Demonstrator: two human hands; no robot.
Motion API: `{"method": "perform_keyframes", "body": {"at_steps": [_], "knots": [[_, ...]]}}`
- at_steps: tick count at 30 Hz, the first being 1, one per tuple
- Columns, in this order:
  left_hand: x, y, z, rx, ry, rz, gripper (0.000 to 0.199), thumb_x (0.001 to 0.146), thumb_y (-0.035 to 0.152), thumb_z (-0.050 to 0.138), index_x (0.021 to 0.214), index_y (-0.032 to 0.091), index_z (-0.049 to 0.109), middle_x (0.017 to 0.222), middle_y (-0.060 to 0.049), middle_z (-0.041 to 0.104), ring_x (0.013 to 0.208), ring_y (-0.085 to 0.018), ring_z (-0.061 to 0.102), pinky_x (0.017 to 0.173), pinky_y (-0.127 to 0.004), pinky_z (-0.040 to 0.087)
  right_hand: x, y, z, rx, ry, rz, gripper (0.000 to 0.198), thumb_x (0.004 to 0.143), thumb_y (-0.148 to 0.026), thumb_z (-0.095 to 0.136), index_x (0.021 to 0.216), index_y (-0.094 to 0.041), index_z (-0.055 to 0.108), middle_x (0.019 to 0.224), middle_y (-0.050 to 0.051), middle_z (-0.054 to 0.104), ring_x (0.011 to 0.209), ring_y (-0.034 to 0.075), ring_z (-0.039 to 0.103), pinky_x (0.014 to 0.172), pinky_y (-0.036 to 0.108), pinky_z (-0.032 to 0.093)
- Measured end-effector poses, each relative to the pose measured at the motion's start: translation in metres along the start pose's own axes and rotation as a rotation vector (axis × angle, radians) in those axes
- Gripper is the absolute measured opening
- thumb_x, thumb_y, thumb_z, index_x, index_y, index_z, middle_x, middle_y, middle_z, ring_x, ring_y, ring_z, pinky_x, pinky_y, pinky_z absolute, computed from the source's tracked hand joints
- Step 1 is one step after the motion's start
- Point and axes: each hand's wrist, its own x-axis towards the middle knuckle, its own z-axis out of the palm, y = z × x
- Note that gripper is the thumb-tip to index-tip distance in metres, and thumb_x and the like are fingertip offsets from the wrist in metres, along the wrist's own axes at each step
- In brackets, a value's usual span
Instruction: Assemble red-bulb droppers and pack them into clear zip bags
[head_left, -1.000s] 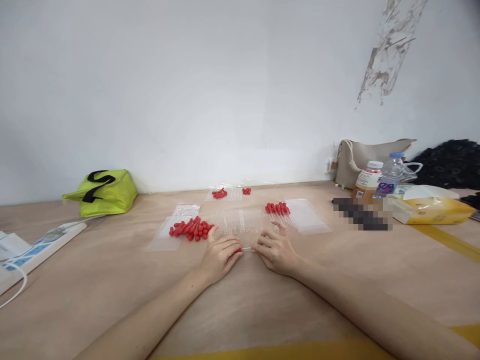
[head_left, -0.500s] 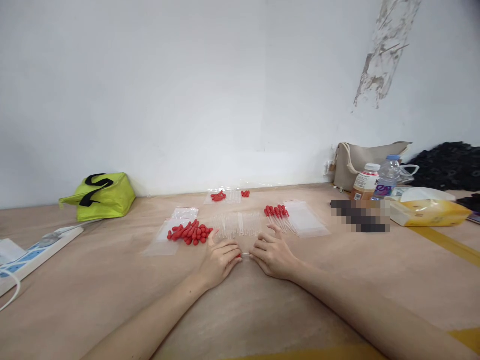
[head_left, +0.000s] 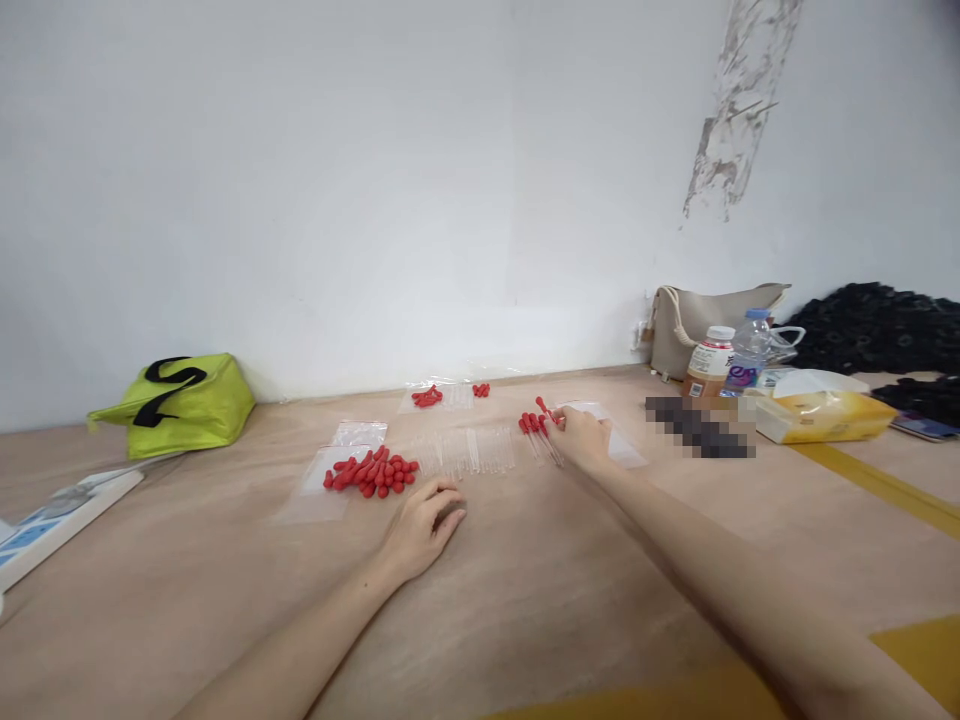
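My right hand [head_left: 581,438] reaches forward to a small row of finished droppers [head_left: 534,428] with red bulbs, and holds one dropper by its red end at that row, over a clear plastic bag [head_left: 624,446]. My left hand [head_left: 420,520] rests on the wooden table with fingers loosely curled and nothing visible in it. Just beyond it lie a heap of loose red rubber bulbs [head_left: 371,471] on a clear bag and a row of clear glass tubes [head_left: 469,452].
More bulbs and tubes lie on a bag [head_left: 442,397] near the wall. A lime green bag [head_left: 180,404] and a power strip [head_left: 52,512] are at the left. A beige bag [head_left: 701,325], two bottles [head_left: 726,362], a tissue pack [head_left: 821,416] and black parts [head_left: 877,325] stand at the right.
Both hands were pressed together on one dropper in front of me. Now my right hand has carried it forward to the finished row, and my left hand has let go and stays on the table.
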Motion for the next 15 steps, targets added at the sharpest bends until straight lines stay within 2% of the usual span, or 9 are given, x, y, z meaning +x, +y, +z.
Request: {"method": "perform_keyframes", "body": {"at_steps": [6, 12, 15], "knots": [[0.001, 0.001, -0.002, -0.01, -0.05, -0.027, 0.016, 0.084, 0.023, 0.046, 0.085, 0.02, 0.061, 0.086, -0.004, 0.059, 0.078, -0.016, 0.056, 0.071, -0.028, 0.044, 0.005, -0.001, 0.022, -0.069, -0.013, 0.067, 0.026, 0.078, -0.037, 0.044, 0.088, -0.019, 0.06, 0.075, 0.007, 0.064, 0.078, 0.024, 0.056, 0.072, 0.036, 0.023], [0.001, 0.001, -0.002, -0.001, -0.056, -0.037, 0.017, 0.085, 0.024, 0.045, 0.085, 0.02, 0.061, 0.086, -0.004, 0.059, 0.079, -0.017, 0.055, 0.073, -0.029, 0.043, 0.001, 0.003, 0.023, -0.033, 0.012, 0.003, 0.036, 0.081, -0.042, 0.039, 0.085, -0.014, 0.061, 0.069, 0.009, 0.062, 0.073, 0.023, 0.057, 0.071, 0.037, 0.022], [0.001, 0.0, -0.002, 0.009, -0.068, -0.041, 0.017, 0.085, 0.024, 0.045, 0.087, 0.02, 0.061, 0.085, -0.004, 0.059, 0.079, -0.017, 0.055, 0.073, -0.029, 0.043, 0.001, 0.002, 0.023, -0.04, -0.009, 0.037, 0.031, 0.076, -0.043, 0.045, 0.079, -0.016, 0.06, 0.064, 0.006, 0.061, 0.068, 0.022, 0.057, 0.072, 0.037, 0.022]]}}
